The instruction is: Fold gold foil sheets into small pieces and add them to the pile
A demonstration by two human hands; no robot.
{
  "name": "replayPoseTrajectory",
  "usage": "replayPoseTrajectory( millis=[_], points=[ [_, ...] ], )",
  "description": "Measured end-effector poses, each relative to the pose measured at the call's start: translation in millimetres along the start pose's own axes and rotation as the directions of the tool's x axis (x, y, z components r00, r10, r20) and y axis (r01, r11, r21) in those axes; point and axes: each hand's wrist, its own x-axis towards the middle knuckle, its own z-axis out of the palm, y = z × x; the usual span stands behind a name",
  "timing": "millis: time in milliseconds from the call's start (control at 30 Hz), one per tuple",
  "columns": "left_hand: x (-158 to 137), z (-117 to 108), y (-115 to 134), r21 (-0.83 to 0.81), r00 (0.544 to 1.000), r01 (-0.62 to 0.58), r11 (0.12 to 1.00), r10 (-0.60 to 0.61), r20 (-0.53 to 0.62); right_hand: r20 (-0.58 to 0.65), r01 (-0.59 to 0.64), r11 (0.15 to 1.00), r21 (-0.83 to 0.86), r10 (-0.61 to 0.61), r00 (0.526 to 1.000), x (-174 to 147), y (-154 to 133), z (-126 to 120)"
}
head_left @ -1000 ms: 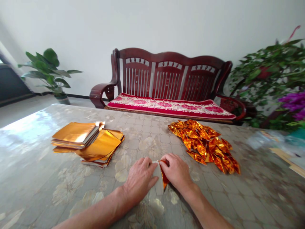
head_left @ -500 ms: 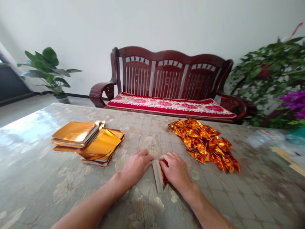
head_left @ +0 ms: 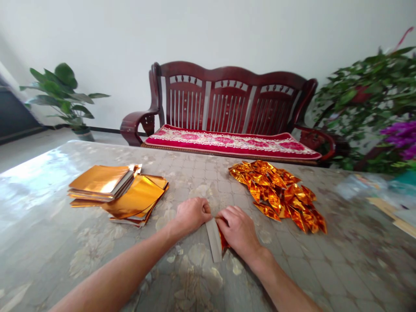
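Note:
A partly folded sheet of foil paper (head_left: 213,243), grey on its back and orange-gold on the other face, lies on the table between my hands. My left hand (head_left: 194,213) has its fingers curled in a pinch at the far left corner of the paper. My right hand (head_left: 238,227) grips the paper's far right side, and its fingers cover part of the gold face. Stacked flat gold foil sheets (head_left: 100,180) lie to the left. To the right is a heap of folded shiny gold foil pieces (head_left: 276,190).
A patterned cover lies over the table (head_left: 182,281). Clear plastic bags (head_left: 360,186) sit at the right edge. Beyond the table stands a dark red wooden bench (head_left: 227,99) with a red floral cushion (head_left: 224,139). Potted plants (head_left: 66,97) flank it.
My left hand has curled its fingers more tightly and shifted slightly away from me at the paper's far corner. My right hand has barely moved.

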Motion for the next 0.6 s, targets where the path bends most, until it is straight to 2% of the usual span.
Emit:
replayPoseTrajectory(
  millis=[333, 600],
  points=[
    [8, -2, 1, 0.021, 0.997, 0.055, 0.998, -0.056, 0.05, -0.012, 0.022, 1.0, 0.0, -0.022, 1.0, -2, 0, -1],
    [11, -5, 4, 0.045, 0.995, 0.055, 0.997, -0.059, 0.085, 0.004, 0.04, 0.999, -0.005, -0.04, 0.999, -3, -1, 0]
  ],
)
